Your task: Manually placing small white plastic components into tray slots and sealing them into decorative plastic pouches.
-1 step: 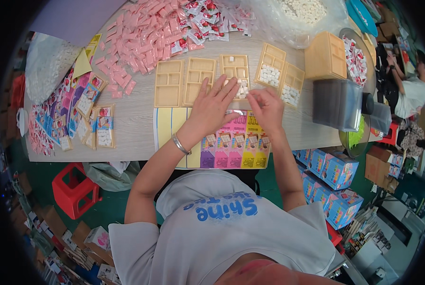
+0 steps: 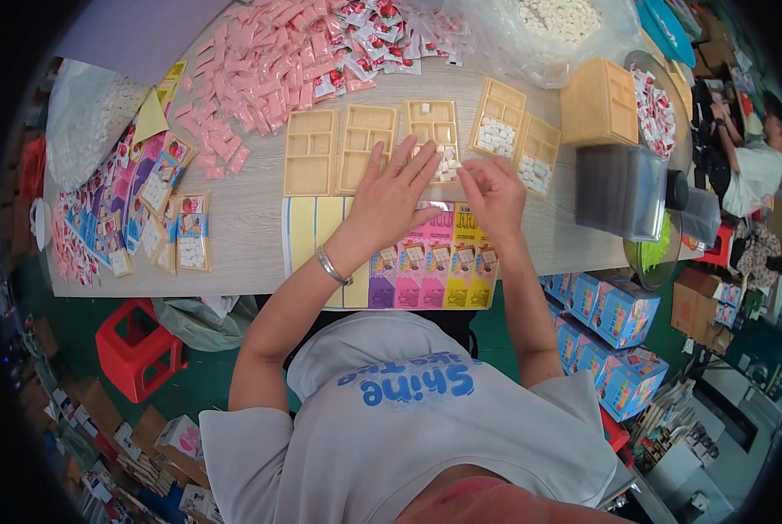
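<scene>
The left hand (image 2: 391, 194) lies flat, fingers apart, partly over the middle tray (image 2: 441, 131), seemingly to steady it, while the right hand (image 2: 499, 199) curls beside its white cubes (image 2: 447, 164), whether pinching one I cannot tell.

A red plastic stool (image 2: 114, 345) is standing near the table's (image 2: 242, 223) near left corner. Blue printed cardboard boxes (image 2: 625, 313) are sitting by its near right edge. A crumpled grey-green plastic bag (image 2: 200, 325) is showing beside the stool.
</scene>
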